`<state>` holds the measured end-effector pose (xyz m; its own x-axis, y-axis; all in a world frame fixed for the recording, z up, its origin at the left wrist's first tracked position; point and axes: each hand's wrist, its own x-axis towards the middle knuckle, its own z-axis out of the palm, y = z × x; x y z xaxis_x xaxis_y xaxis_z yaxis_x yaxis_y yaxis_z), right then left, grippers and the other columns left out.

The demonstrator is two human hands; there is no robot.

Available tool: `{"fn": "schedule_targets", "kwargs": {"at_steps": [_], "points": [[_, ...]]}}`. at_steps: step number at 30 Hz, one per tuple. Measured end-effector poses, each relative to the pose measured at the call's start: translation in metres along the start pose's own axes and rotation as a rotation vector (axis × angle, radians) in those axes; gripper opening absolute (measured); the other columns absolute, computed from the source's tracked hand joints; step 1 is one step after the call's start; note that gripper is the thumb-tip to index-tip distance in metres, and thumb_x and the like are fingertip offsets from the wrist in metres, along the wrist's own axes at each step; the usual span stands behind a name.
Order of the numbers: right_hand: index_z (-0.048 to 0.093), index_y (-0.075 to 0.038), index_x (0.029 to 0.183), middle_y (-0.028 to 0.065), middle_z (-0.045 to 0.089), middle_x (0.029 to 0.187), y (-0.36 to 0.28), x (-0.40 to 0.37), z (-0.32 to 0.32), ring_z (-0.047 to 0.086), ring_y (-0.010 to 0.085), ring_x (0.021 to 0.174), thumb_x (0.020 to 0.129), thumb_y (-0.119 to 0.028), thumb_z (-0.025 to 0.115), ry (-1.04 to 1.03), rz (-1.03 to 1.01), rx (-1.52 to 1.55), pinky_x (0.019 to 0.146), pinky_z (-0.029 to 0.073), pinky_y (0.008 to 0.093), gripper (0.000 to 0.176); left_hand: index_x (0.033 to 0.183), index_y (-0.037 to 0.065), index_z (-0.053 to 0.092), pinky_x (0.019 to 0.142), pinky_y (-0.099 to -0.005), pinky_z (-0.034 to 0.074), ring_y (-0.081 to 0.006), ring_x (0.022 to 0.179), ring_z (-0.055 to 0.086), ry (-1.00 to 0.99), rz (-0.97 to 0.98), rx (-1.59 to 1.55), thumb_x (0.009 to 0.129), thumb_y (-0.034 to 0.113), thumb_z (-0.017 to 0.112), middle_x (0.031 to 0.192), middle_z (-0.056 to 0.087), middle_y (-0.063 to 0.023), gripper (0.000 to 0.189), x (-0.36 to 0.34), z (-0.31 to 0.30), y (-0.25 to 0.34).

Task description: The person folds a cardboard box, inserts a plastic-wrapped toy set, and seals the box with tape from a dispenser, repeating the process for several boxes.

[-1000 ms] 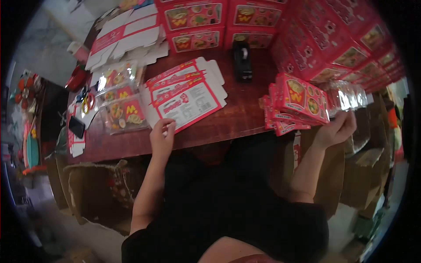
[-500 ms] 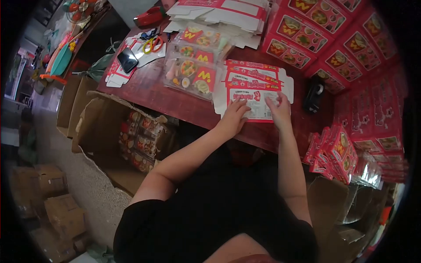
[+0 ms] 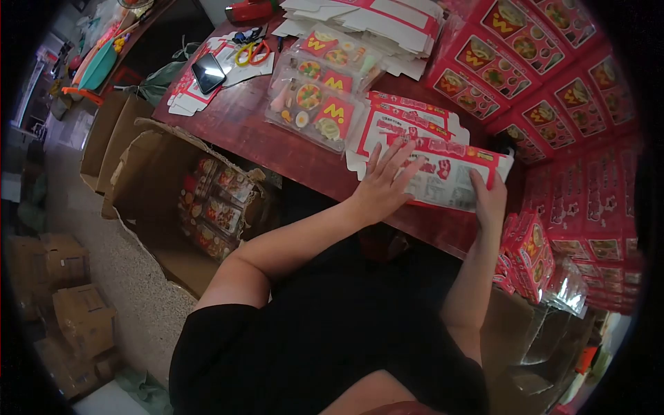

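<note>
A flat red-and-white printed carton (image 3: 443,181) lies slanted over several similar flat cartons (image 3: 408,105) at the table's front edge. My right hand (image 3: 490,197) grips its right end, thumb on the printed face and the other fingers partly hidden behind. On its left part rests my left hand (image 3: 384,183), fingers stretched and spread. Just left of the cartons are clear plastic packs (image 3: 321,104) with toy-food pictures or pieces and a yellow letter on red.
Finished-looking red boxes (image 3: 498,62) are stacked high at the right, with more boxes (image 3: 529,252) near my right forearm. Flat cartons (image 3: 377,28) pile at the back. A phone (image 3: 207,72) and scissors (image 3: 252,53) lie left. An open cardboard box (image 3: 152,187) stands below the table.
My right hand has moved right and taken hold of the top carton's right end, which is now shifted right and slanted. My left hand's fingers have spread. The view has shifted slightly.
</note>
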<state>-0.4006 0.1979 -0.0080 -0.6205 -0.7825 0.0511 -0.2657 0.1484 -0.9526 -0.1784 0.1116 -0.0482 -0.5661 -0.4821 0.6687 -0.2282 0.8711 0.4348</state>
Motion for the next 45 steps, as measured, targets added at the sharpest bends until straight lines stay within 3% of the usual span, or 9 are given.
{"fn": "schedule_targets", "kwargs": {"at_steps": [3, 7, 12, 16, 22, 24, 29, 40, 45], "points": [[0.059, 0.002, 0.095, 0.0065, 0.064, 0.089, -0.047, -0.040, -0.012, 0.059, 0.0105, 0.076, 0.080, -0.011, 0.065, -0.178, -0.023, 0.041, 0.069, 0.046, 0.0248, 0.022, 0.129, 0.007, 0.041, 0.100, -0.0475, 0.030, -0.0298, 0.118, 0.045, 0.043, -0.033, -0.075, 0.079, 0.028, 0.062, 0.121, 0.049, -0.0171, 0.058, 0.036, -0.039, 0.035], [0.060, 0.001, 0.086, 0.0032, 0.064, 0.077, -0.057, -0.067, 0.002, 0.058, 0.0091, 0.070, 0.078, -0.011, 0.067, -0.291, -0.088, -0.094, 0.065, 0.046, 0.0242, 0.016, 0.116, 0.004, 0.053, 0.084, -0.0344, 0.043, -0.0198, 0.087, 0.058, -0.873, -0.509, -0.786, 0.091, 0.035, 0.048, 0.095, 0.061, -0.0126, 0.040, 0.050, -0.059, 0.025], [0.063, 0.002, 0.085, 0.0027, 0.063, 0.075, -0.047, -0.082, 0.021, 0.055, 0.0081, 0.068, 0.076, -0.011, 0.070, -0.382, -0.147, 0.104, 0.063, 0.044, 0.0229, 0.017, 0.108, 0.005, 0.050, 0.083, -0.0292, 0.042, -0.0148, 0.090, 0.051, -0.923, -0.977, -1.314, 0.092, 0.038, 0.045, 0.093, 0.055, -0.0058, 0.037, 0.020, -0.062, 0.014], [0.063, 0.002, 0.086, 0.0028, 0.062, 0.073, -0.041, -0.081, 0.047, 0.054, 0.0074, 0.068, 0.076, -0.008, 0.068, -0.261, -0.271, 0.088, 0.063, 0.043, 0.0231, 0.015, 0.109, 0.001, 0.045, 0.079, -0.0339, 0.044, -0.0273, 0.088, 0.054, -0.233, -0.184, -0.543, 0.088, 0.032, 0.053, 0.096, 0.055, -0.0142, 0.038, -0.005, -0.050, 0.004], [0.061, 0.001, 0.093, 0.0026, 0.059, 0.082, -0.003, -0.002, 0.099, 0.053, 0.0088, 0.078, 0.085, -0.008, 0.056, -0.308, -0.186, 0.054, 0.071, 0.042, 0.0235, 0.013, 0.114, -0.001, 0.046, 0.074, -0.0403, 0.048, -0.0368, 0.089, 0.059, -0.627, -0.644, -0.314, 0.080, 0.022, 0.063, 0.098, 0.059, -0.0233, 0.045, -0.027, -0.085, -0.015], [0.058, -0.005, 0.106, 0.0042, 0.058, 0.094, -0.011, 0.030, 0.130, 0.055, 0.0143, 0.084, 0.084, -0.005, 0.054, -0.242, -0.331, 0.174, 0.076, 0.044, 0.0264, 0.022, 0.114, 0.000, 0.047, 0.075, -0.0391, 0.048, -0.0357, 0.090, 0.059, -0.677, -0.712, -0.357, 0.080, 0.019, 0.063, 0.098, 0.060, -0.0226, 0.042, -0.038, -0.095, -0.027], [0.056, -0.016, 0.115, 0.0070, 0.057, 0.114, -0.026, 0.076, 0.194, 0.057, 0.0284, 0.092, 0.073, -0.001, 0.059, -0.287, -1.419, -0.840, 0.078, 0.047, 0.0347, 0.045, 0.100, -0.002, 0.049, 0.073, -0.0418, 0.048, -0.0374, 0.090, 0.059, -0.816, -0.738, -0.432, 0.079, 0.018, 0.064, 0.091, 0.061, -0.0234, 0.033, -0.057, -0.112, -0.031], [0.048, -0.004, 0.111, 0.0039, 0.057, 0.089, -0.023, 0.068, 0.102, 0.057, 0.0139, 0.079, 0.091, -0.010, 0.049, -0.337, -0.394, 0.720, 0.072, 0.047, 0.0279, 0.020, 0.109, -0.002, 0.047, 0.061, -0.0338, 0.048, -0.0269, 0.072, 0.062, -0.526, -0.842, -0.547, 0.079, 0.015, 0.065, 0.085, 0.063, -0.0184, 0.039, -0.066, -0.126, -0.040], [0.050, -0.005, 0.109, 0.0007, 0.057, 0.090, -0.013, 0.034, 0.020, 0.056, 0.0090, 0.076, 0.093, -0.019, 0.049, -0.138, -0.137, 0.498, 0.061, 0.043, 0.0228, 0.022, 0.111, -0.001, 0.046, 0.050, -0.0263, 0.046, -0.0148, 0.056, 0.058, -0.352, -0.976, -0.719, 0.080, 0.015, 0.066, 0.079, 0.062, -0.0136, 0.041, -0.049, -0.124, -0.034]]}}
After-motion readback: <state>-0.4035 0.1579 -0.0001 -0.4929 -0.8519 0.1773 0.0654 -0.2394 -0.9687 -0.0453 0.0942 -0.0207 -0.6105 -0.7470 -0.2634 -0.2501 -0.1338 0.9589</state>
